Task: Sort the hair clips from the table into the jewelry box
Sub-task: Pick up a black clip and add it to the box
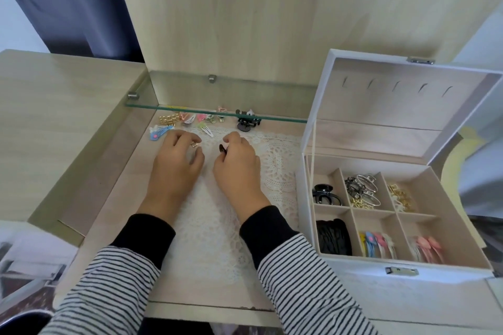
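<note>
On the lace mat (277, 168): left hand (174, 168) and right hand (236, 168) lie side by side, apart from each other.
Left grip: fingers curled, tips pinching a small gold clip (194, 145).
Right grip: fingers curled, thumb and forefinger pinching a small dark clip (221, 149).
At the back: loose clips (190, 118) lie in a row under the glass shelf (217, 113), just beyond both hands.
At right: jewelry box (353, 272), lid upright, six compartments holding sorted clips.

Clips (201, 117) partly behind glass shelf (285, 119)
</note>
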Demonstrator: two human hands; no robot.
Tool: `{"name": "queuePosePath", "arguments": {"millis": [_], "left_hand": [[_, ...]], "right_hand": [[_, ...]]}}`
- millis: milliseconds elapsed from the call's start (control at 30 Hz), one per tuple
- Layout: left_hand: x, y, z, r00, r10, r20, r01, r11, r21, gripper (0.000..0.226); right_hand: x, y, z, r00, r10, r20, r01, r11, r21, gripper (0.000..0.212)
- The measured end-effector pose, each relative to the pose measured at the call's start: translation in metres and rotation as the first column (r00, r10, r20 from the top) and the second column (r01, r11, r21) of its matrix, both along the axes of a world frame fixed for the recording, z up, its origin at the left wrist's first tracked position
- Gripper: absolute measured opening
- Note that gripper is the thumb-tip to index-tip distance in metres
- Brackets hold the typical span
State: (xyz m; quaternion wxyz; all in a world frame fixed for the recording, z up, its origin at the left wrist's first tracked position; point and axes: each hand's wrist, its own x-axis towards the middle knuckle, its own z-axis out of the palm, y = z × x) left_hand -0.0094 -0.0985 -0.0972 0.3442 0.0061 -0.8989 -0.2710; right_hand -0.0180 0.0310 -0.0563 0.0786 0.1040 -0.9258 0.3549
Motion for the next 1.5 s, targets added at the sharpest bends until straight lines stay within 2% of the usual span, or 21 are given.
{"name": "queuePosePath", "arguments": {"millis": [167,300,400,600,800,967,1100,1233,1367,1500], "left_hand": [[-0.001,0.0,0.001,0.998,-0.049,-0.032,0.047,0.996,-0.077,0.014],[0.001,0.016,0.014,0.992,-0.112,-0.065,0.111,0.994,-0.024,0.014],[0.004,0.041,0.033,0.985,-0.139,-0.1,0.144,0.989,0.037,0.014],[0.007,0.105,0.078,0.926,-0.351,-0.136,0.371,0.914,0.164,0.013],[0.012,0.161,0.095,0.839,-0.531,-0.115,0.543,0.83,0.126,0.013],[0.007,0.199,0.091,0.783,-0.622,0.005,0.622,0.783,0.032,0.012],[-0.005,0.229,0.08,0.73,-0.636,0.25,0.631,0.768,0.111,0.008],[-0.016,0.26,0.077,0.678,-0.594,0.433,0.64,0.767,0.049,0.005],[-0.022,0.282,0.079,0.7,-0.504,0.506,0.636,0.763,-0.119,0.007],[-0.028,0.295,0.079,0.733,-0.481,0.481,0.623,0.759,-0.19,0.012]], "right_hand": [[0.016,0.014,0.031,0.989,0.15,0.005,-0.148,0.978,-0.149,0.024],[0.024,0.04,0.061,0.975,0.223,-0.006,-0.218,0.943,-0.25,0.016],[0.023,0.073,0.082,0.973,0.231,0.005,-0.221,0.934,-0.282,0.014],[0.013,0.159,0.1,0.978,0.21,0.018,-0.195,0.934,-0.301,0.01],[0.004,0.238,0.086,0.988,0.139,0.063,-0.11,0.936,-0.334,0.012],[-0.001,0.285,0.067,0.998,0.049,0.047,-0.026,0.917,-0.397,0.019],[-0.002,0.305,0.058,1.0,0.005,0.005,-0.002,0.91,-0.415,0.019],[-0.004,0.309,0.048,0.998,-0.056,-0.043,0.028,0.878,-0.479,0.018],[-0.006,0.31,0.042,0.989,-0.123,-0.079,0.064,0.852,-0.52,0.019],[-0.005,0.309,0.04,0.982,-0.162,-0.093,0.086,0.835,-0.544,0.024]]}}
